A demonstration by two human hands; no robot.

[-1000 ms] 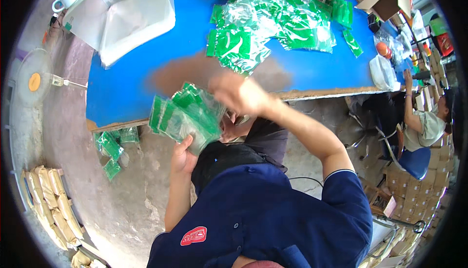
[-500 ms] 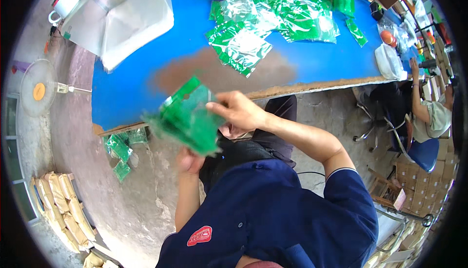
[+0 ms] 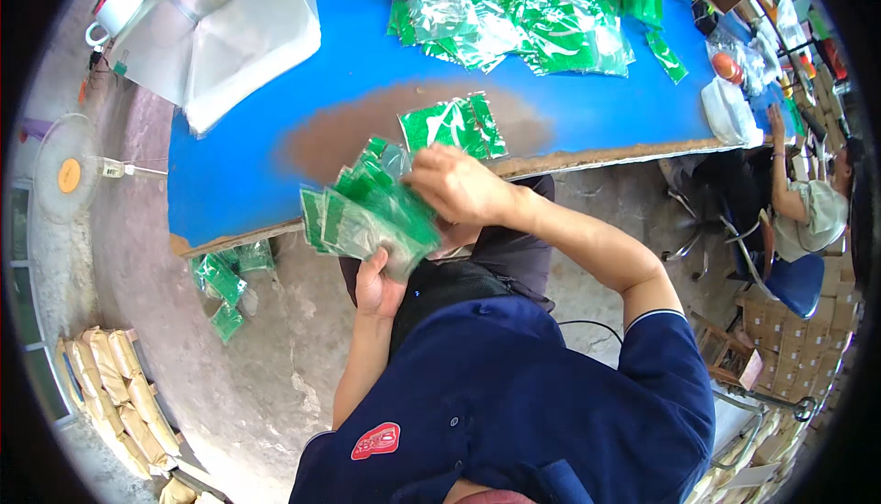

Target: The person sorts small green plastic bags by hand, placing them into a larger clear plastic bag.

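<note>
Left hand (image 3: 380,293) grips a fan of green packets (image 3: 362,215)

The fan sits mid-frame; the right hand (image 3: 462,186) curls its fingers at its edge, whether gripping one I cannot tell; a packet pile (image 3: 514,13) lies upper centre on the blue table (image 3: 220,188)

The packets (image 3: 372,199) in the left hand (image 3: 378,291) are bright green, with clear, greyish film. Just beyond the grip, a loose packet (image 3: 424,126) shows green with whitish curved marks; farther out, the heap of packets (image 3: 551,32) is green broken by silvery-white glare. Ahead of the grip, the table (image 3: 225,160) is vivid blue with a blurred brown patch (image 3: 335,132). Beyond and left of the grip, the bin (image 3: 252,50) is translucent white and the fan hub (image 3: 70,175) orange. Below the grip, the shirt (image 3: 514,385) is navy, bearing a red badge (image 3: 375,442) edged in white.
</note>
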